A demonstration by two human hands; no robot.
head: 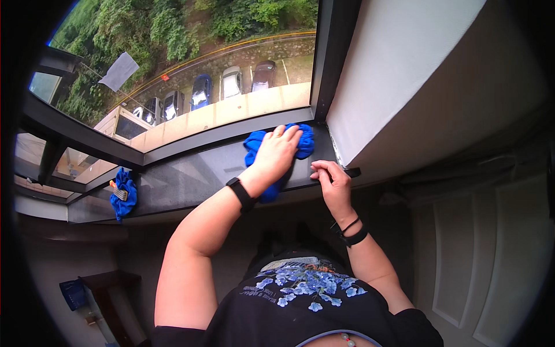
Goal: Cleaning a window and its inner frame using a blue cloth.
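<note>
A bunched blue cloth [305,141] lies on the dark stone windowsill [190,175], close to the right corner of the window. My left hand [277,149] is spread over this cloth and grips it against the sill; part of the cloth hangs past the front edge under my wrist. Just right of it, my right hand [336,182] hovers by the sill's front edge with loosely curled fingers. Nothing shows in its grasp. Farther left on the sill rests a second blue cloth [123,206], with a small brush-like tool [119,192] with an orange handle end on top.
A dark window frame [230,134] borders the sill, with parked cars and trees outside. At left is an open window sash [56,152]. A white wall [390,86] rises at right, near a panelled door [459,256]. A dark wooden piece of furniture [108,299] stands lower left.
</note>
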